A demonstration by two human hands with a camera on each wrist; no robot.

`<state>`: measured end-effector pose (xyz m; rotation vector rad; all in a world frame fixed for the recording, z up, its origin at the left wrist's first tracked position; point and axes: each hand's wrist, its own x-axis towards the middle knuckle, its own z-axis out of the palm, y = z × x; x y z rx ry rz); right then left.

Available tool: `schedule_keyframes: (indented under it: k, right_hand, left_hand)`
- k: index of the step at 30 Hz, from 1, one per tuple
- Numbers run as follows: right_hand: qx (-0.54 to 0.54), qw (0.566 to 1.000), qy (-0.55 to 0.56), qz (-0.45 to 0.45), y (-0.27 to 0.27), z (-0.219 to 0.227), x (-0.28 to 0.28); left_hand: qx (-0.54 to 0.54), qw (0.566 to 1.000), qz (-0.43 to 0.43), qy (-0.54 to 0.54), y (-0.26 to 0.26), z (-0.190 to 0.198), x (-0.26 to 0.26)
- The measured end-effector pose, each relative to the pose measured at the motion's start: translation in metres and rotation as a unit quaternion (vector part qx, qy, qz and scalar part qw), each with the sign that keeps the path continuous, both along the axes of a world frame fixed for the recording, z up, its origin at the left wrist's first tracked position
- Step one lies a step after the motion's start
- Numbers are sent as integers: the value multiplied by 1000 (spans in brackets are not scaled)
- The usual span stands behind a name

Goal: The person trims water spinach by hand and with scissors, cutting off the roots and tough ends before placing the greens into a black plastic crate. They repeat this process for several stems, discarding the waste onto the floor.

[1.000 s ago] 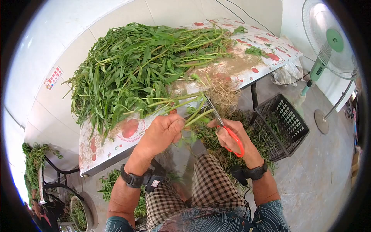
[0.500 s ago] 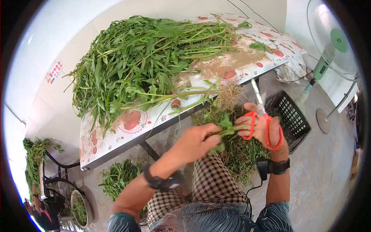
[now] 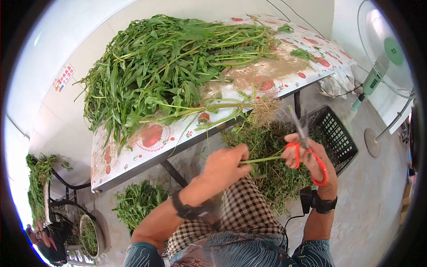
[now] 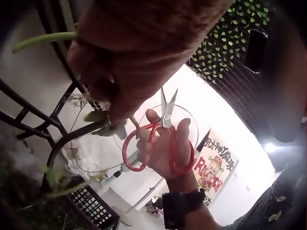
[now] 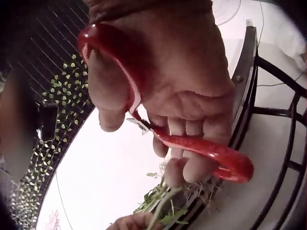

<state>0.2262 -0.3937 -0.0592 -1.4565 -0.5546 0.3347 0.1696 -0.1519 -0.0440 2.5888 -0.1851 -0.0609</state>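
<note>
Above the knees in the head view, my left hand [image 3: 222, 167] pinches a green stem [image 3: 266, 159]. That stem stretches across to my right hand [image 3: 310, 156], whose fingers are curled at its other end and also hold scissors with red handles [image 3: 321, 171]. In the left wrist view the scissor blades [image 4: 167, 106] point up and stand slightly apart. The right wrist view shows the red handles [image 5: 206, 149] looped around thumb and fingers. A rooted plant [image 3: 227, 106] lies along the table's front edge, its roots [image 3: 264, 111] hanging over.
A large heap of leafy plants [image 3: 147, 71] covers much of the patterned table [image 3: 129, 171]. Cut greens [image 3: 267, 178] lie on the floor below, beside a black crate [image 3: 341, 144]. A standing fan [image 3: 393, 51] is at the right. Another leafy pile [image 3: 138, 202] lies under the table.
From the plant on the table, both hands have come down toward the lap, with the scissors turned away from the stems. Most recently the right hand has moved slightly right, widening the gap between the hands.
</note>
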Motion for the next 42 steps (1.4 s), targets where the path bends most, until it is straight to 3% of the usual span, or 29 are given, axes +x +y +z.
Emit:
schedule_keyframes:
  k: [3,6,7,8,9,11,14,21,24,27,30,33,36,42]
  right_hand:
    - [31,995,64,65,10,-3,-2]
    - [82,982,141,96,19,-12,-5]
    - [79,978,155,113,23,-11,-7]
    - [75,974,169,131,26,-11,-8]
    - [71,969,183,149,30,-10,-10]
    - [82,970,152,171,41,-8,-13]
    - [64,979,137,133,60,3,-20]
    - [39,972,150,179,73,-2,-12]
    - [54,969,152,189,71,-11,-9]
    - [72,972,171,143,69,-19,-10]
    - [24,984,149,89,70,-13,-12]
    - [-10,996,68,47,70,-15,-22]
    - [12,992,112,53,69,-9,-34]
    - [-24,995,96,28,74,-14,-26]
  left_hand:
    - [-42,996,47,-59,24,4,-16]
    - [-102,980,90,-146,47,34,-28]
    - [-120,964,86,-221,55,39,-25]
    - [-95,961,128,-224,63,53,-28]
    - [-99,959,218,-153,70,67,-26]
    - [2,945,153,-289,91,66,-13]
    - [106,922,61,-367,106,53,12]
    - [187,925,66,-325,96,34,29]
    - [203,903,59,-375,94,36,29]
    - [182,919,54,-345,93,38,24]
    - [159,903,35,-398,94,33,23]
    - [124,904,99,-396,96,29,21]
    - [75,909,117,-394,96,31,19]
    - [98,914,54,-390,93,31,16]
